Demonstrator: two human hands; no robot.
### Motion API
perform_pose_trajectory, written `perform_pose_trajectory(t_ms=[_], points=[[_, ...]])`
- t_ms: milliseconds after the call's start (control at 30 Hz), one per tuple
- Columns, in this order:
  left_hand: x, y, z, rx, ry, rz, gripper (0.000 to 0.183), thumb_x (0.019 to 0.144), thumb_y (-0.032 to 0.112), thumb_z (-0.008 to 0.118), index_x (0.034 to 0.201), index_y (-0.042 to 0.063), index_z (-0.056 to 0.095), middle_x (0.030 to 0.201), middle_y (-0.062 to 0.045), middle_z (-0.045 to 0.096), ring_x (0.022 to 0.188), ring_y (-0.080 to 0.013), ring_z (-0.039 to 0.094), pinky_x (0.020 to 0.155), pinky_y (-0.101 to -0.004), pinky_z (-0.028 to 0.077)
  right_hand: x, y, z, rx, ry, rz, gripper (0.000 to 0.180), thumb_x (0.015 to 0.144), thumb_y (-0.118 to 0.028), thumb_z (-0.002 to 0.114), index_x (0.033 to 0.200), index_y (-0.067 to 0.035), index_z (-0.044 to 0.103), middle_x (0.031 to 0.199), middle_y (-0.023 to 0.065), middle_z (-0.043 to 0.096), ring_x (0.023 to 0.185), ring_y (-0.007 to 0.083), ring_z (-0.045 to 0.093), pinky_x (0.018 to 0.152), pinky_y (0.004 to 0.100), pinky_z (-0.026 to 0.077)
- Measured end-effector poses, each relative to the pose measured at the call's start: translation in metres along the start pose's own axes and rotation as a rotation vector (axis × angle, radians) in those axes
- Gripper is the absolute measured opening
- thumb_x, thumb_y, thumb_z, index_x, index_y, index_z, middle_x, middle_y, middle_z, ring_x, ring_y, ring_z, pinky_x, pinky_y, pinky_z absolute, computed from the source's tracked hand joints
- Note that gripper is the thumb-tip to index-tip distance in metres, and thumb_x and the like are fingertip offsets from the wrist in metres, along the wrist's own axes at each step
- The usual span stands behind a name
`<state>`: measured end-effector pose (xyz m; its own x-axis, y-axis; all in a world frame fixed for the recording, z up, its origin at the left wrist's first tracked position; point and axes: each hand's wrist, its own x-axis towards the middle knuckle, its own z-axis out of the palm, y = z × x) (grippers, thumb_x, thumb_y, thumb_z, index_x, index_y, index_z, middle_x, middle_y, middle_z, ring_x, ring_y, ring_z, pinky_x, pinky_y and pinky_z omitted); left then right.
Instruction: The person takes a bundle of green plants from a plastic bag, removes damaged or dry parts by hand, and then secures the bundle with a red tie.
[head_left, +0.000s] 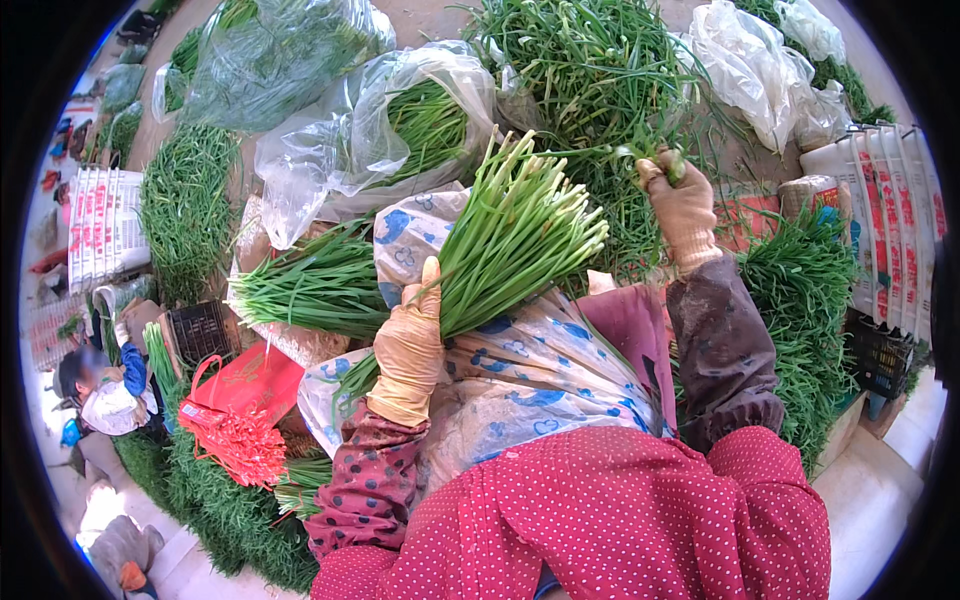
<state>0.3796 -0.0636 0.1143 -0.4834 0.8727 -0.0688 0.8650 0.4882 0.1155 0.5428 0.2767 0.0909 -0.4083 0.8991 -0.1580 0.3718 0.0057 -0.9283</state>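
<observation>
My left hand (411, 349), in a yellowish glove, grips a thick bunch of green stalks that look like Chinese chives (517, 240). Their pale cut ends fan toward the upper right, over my lap. In a tan, soiled glove, my right hand (681, 199) is raised at the right, apart from the bunch, and pinches a small tuft of green leaves (673, 166). A blue-patterned plastic apron (517, 390) covers my lap. Left of the bunch, another heap of chives (315, 289) lies on a pale support, its white ends pointing left.
Ahead lie a loose heap of greens (585, 67) and a clear plastic bag of chives (427, 120). At my left are a red bag (247, 390) and red ties (236, 442). Stacked chives (795, 330) stand at right. A person (112, 390) sits at far left.
</observation>
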Motion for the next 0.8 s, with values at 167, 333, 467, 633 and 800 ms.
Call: perform_pose_trajectory(t_ms=[167,333,467,633,800], points=[[0.002,0.002,-0.005,0.0,-0.045,-0.027,0.076,0.084,0.01,0.063,0.15,0.006,0.027,0.12,-0.014,0.061,0.087,-0.0312,0.067,0.064,-0.036,0.056,-0.048,-0.045,0.014,-0.205,-0.221,-0.551,0.029,0.075,-0.01,0.08,0.101,-0.007,0.067,0.106,0.0089,0.065,0.094,0.0228,0.065,0.08,0.0302,0.054],[0.006,0.005,-0.01,-0.008,-0.064,-0.037,0.073,0.084,0.009,0.062,0.149,0.007,0.029,0.111,-0.013,0.061,0.079,-0.0311,0.066,0.06,-0.0375,0.055,-0.065,-0.066,0.045,-0.421,-0.327,-0.682,0.024,0.078,-0.006,0.075,0.1,-0.008,0.068,0.098,0.0116,0.064,0.089,0.0303,0.065,0.076,0.0345,0.053],[0.001,0.0,-0.005,0.005,-0.017,-0.02,0.072,0.084,0.009,0.062,0.149,0.008,0.03,0.105,-0.011,0.061,0.075,-0.0308,0.066,0.057,-0.0381,0.053,-0.061,-0.042,0.06,-0.199,-0.18,-0.581,0.008,0.084,-0.012,0.069,0.09,-0.009,0.065,0.08,0.0071,0.065,0.067,0.025,0.063,0.06,0.031,0.05],[0.0,-0.001,0.0,-0.045,0.083,0.002,0.075,0.081,0.003,0.053,0.151,0.013,0.028,0.097,-0.009,0.053,0.066,-0.0263,0.061,0.057,-0.0357,0.052,-0.033,-0.035,0.031,0.576,-0.322,0.134,0.007,0.091,-0.01,0.065,0.085,-0.009,0.061,0.068,-0.0004,0.06,0.054,0.007,0.053,0.049,0.0221,0.044],[0.0,0.0,0.002,-0.03,0.111,0.016,0.073,0.081,0.001,0.052,0.15,0.013,0.031,0.099,-0.01,0.053,0.068,-0.0271,0.061,0.059,-0.0371,0.053,0.014,-0.005,-0.014,-0.133,-0.198,0.121,0.041,0.085,-0.012,0.07,0.124,-0.01,0.058,0.094,0.0052,0.068,0.069,0.0117,0.062,0.061,0.0259,0.052]])
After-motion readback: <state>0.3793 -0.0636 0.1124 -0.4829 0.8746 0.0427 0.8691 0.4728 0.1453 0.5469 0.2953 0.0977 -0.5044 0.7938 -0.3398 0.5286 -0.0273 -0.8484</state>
